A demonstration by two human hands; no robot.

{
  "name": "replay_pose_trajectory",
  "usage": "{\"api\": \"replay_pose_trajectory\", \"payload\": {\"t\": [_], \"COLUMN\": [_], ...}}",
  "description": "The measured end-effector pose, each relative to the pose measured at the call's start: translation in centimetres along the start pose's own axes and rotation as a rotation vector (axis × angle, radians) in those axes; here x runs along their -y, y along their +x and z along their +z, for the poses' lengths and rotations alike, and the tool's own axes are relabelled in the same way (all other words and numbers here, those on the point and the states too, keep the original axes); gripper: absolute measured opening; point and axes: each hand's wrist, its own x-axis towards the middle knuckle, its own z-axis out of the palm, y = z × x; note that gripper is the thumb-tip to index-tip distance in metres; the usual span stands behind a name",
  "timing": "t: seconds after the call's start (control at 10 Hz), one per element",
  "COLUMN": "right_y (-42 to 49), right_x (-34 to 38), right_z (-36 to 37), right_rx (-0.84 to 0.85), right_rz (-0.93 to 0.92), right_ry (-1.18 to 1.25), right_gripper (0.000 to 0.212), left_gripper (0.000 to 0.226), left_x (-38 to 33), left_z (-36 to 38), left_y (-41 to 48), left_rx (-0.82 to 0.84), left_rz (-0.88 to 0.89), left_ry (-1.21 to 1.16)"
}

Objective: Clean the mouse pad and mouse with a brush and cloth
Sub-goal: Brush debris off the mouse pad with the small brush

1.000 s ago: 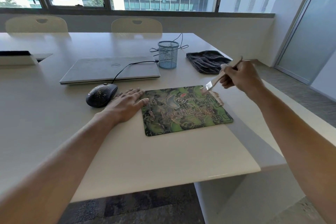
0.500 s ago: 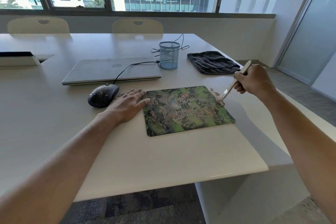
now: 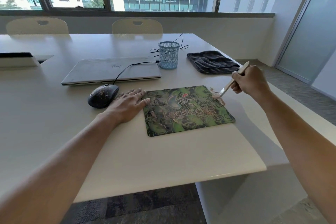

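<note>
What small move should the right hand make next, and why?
Probably sweep the wooden-handled brush, bristles at the far right corner of the green printed mouse pad, over the crumbs on it and off its edge; the left hand touches its left edge.

**Q:** What occupies the centre?
**A:** A flat rectangular green-patterned mouse pad (image 3: 187, 112) with a printed logo. Pale crumbs are scattered near its middle and its 2 o'clock corner.

**Q:** And around it?
**A:** At 9 o'clock, just beside it, sits a black oval corded mouse (image 3: 103, 95), speckled with crumbs. At 1 o'clock, apart, lies a folded dark grey cloth (image 3: 211, 62). A tilted pale wooden-handled brush (image 3: 228, 86), gripped by the right hand (image 3: 251, 82), touches the 2 o'clock corner with its bristles.
</note>
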Motion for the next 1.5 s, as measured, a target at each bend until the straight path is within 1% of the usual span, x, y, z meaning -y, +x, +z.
{"api": "replay_pose_trajectory", "payload": {"t": [0.1, 0.2, 0.3, 0.4, 0.5, 0.6, 0.7, 0.8, 0.9, 1.1, 1.2, 1.3, 1.4, 1.5], "right_y": [0.4, 0.5, 0.0, -0.4, -0.1, 0.1, -0.2, -0.9, -1.3, -0.6, -0.6, -0.9, -1.4, -1.4], "right_x": [0.3, 0.9, 1.2, 0.7, 0.2, 0.5, 1.3, 2.0, 1.6, -0.1, 0.0, 0.4, 0.2, -0.3], "right_z": [-0.6, -0.2, 0.7, 1.0, 0.0, -0.9, -1.1, -0.4, 0.0, -1.8, -2.4, -2.3, -1.9, -2.1], "right_rx": [-0.033, -0.068, -0.043, -0.005, -0.006, -0.021, -0.051, 0.034, 0.106, 0.080, 0.044, 0.066, 0.123, 0.124], "right_rz": [-0.028, -0.057, -0.054, -0.014, 0.002, -0.048, -0.112, -0.141, -0.131, -0.103, -0.140, -0.158, -0.156, -0.115], "right_ry": [-0.068, 0.022, 0.121, 0.095, 0.011, -0.107, -0.087, 0.055, 0.054, -0.118, -0.146, 0.001, 0.044, -0.035], "right_gripper": [0.030, 0.028, 0.028, 0.029, 0.027, 0.031, 0.028, 0.024, 0.027, 0.032, 0.034, 0.031, 0.029, 0.028], "left_gripper": [0.058, 0.058, 0.057, 0.057, 0.057, 0.058, 0.058, 0.058, 0.058, 0.057, 0.057, 0.057, 0.057, 0.057], "left_x": [0.0, 0.2, 0.3, 0.3, 0.3, 0.3, 0.3, 0.3, 0.3, 0.3, 0.3, 0.3, 0.3, 0.3], "left_z": [-0.1, 0.0, 0.0, 0.0, 0.0, 0.0, 0.1, 0.1, 0.1, 0.1, 0.1, 0.1, 0.0, 0.1], "left_y": [0.1, 0.1, 0.1, 0.1, 0.1, 0.0, 0.0, 0.1, 0.0, 0.0, 0.0, 0.0, 0.0, 0.0], "left_rx": [-0.002, -0.002, -0.003, -0.003, 0.001, -0.002, -0.002, -0.003, -0.004, -0.002, 0.000, -0.003, -0.006, -0.003], "left_rz": [0.004, 0.002, -0.001, 0.000, -0.001, -0.004, -0.001, 0.000, -0.002, -0.002, -0.003, -0.001, 0.000, -0.003], "left_ry": [0.002, 0.003, 0.007, 0.011, 0.012, 0.001, -0.001, -0.003, -0.010, -0.011, -0.010, -0.008, -0.009, -0.005]}}
